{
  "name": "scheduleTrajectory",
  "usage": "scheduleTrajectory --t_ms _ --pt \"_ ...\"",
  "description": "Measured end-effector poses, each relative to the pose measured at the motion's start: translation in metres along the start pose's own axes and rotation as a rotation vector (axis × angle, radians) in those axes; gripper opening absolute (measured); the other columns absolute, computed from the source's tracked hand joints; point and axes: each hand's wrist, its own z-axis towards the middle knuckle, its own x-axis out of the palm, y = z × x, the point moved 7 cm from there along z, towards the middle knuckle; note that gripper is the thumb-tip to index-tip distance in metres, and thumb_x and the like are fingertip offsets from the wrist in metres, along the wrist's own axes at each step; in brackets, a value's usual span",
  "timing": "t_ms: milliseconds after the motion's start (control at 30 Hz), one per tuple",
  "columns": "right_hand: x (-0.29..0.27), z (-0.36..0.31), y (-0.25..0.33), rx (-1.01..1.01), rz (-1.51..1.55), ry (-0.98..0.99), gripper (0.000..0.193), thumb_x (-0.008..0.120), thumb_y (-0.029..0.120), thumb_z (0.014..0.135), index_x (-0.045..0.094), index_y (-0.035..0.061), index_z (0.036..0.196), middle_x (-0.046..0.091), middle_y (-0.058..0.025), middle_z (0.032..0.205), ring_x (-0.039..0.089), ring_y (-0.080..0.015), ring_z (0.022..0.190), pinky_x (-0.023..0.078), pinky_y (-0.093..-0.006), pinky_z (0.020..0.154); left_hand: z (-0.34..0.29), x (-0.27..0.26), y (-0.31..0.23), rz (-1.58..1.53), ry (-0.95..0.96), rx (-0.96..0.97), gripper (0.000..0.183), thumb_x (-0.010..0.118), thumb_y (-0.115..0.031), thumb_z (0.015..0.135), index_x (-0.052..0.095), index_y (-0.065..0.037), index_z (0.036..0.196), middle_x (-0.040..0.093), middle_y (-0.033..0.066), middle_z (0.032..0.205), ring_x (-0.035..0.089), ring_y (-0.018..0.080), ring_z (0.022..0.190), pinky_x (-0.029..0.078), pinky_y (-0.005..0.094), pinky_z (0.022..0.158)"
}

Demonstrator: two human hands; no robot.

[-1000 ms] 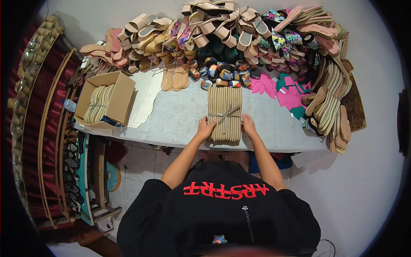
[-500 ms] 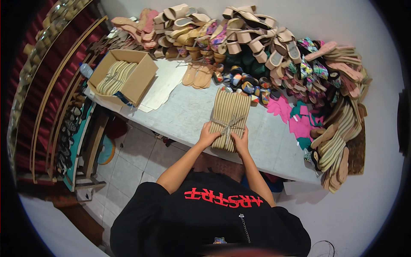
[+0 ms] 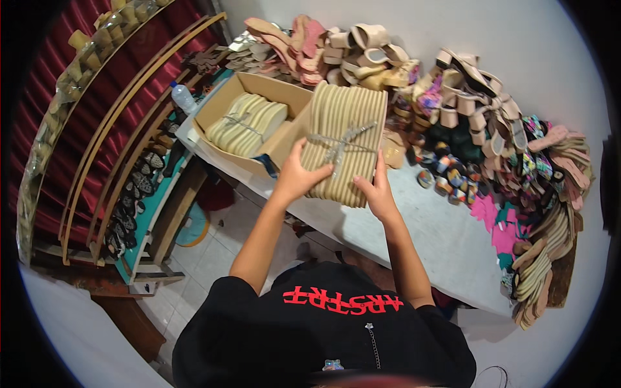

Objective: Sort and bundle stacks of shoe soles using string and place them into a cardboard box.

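Between both hands I hold a bundle of insoles (image 3: 346, 110), stacked on edge and bound with a grey tie knotted at the middle. My left hand (image 3: 300, 173) grips its left side, thumb across the front. On the right side my right hand (image 3: 380, 191) is wrapped round the edge, thumb on the near face. The bundle is raised over the table, just right of an open cardboard box (image 3: 275, 152), and covers part of its right wall. Inside the box lies another tied bundle of insoles (image 3: 249, 123).
Heeled sandals (image 3: 466, 97) and pink soles (image 3: 284, 42) pile along the wall. Pink fabric pieces (image 3: 504, 233) and loose insoles (image 3: 543, 252) lie at the table's right. A water bottle (image 3: 183, 98) stands beside the box. Racks of footwear (image 3: 132, 194) line the left.
Both hands have lifted the tied bundle off the table and carried it left, close to the cardboard box. My view has turned leftward, so the table appears shifted right.
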Motion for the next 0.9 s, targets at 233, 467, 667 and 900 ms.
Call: scheduleTrajectory --t_ms 233,467,667,900 --pt "0.158 0.092 0.020 0.014 -0.054 0.166 0.098 0.061 0.035 0.073 -0.004 -0.0111 0.130 0.025 -0.0342 0.124 0.028 -0.0390 0.117 0.025 -0.0368 0.099 0.081 -0.153 0.062 -0.041 0.238 -0.322 0.082 0.072 -0.034 0.066 0.034 0.010 0.123 0.042 0.0212 0.122 0.042 0.0220 0.112 0.034 0.0297 0.092" --pt "0.218 0.119 0.004 0.275 -0.263 0.279 0.109 0.057 0.047 0.073 -0.008 -0.0306 0.113 0.058 -0.0293 0.086 0.060 -0.0354 0.080 0.047 -0.0323 0.075 0.119 -0.179 0.161 -0.073 0.408 -0.429 0.079 0.070 -0.033 0.068 0.033 0.008 0.125 0.043 0.0187 0.122 0.043 0.0228 0.112 0.033 0.0279 0.093" --pt "0.222 0.142 0.007 0.563 -0.459 0.401 0.096 0.048 0.047 0.076 0.007 -0.0320 0.112 0.057 -0.0278 0.067 0.059 -0.0294 0.050 0.050 -0.0315 0.058 0.136 -0.177 0.184 -0.105 0.440 -0.491 0.082 0.069 -0.034 0.067 0.032 0.011 0.124 0.039 0.0223 0.125 0.041 0.0259 0.115 0.034 0.0291 0.092" --pt "0.226 0.151 -0.002 0.327 -0.901 0.480 0.073 0.037 0.061 0.075 0.063 -0.0070 0.069 0.061 -0.0223 0.069 0.061 -0.0280 0.054 0.049 -0.0319 0.065 0.141 -0.156 0.202 -0.151 0.577 -0.495 0.077 0.067 -0.026 0.071 0.027 0.004 0.129 0.036 0.0181 0.126 0.040 0.0221 0.114 0.035 0.0287 0.092"
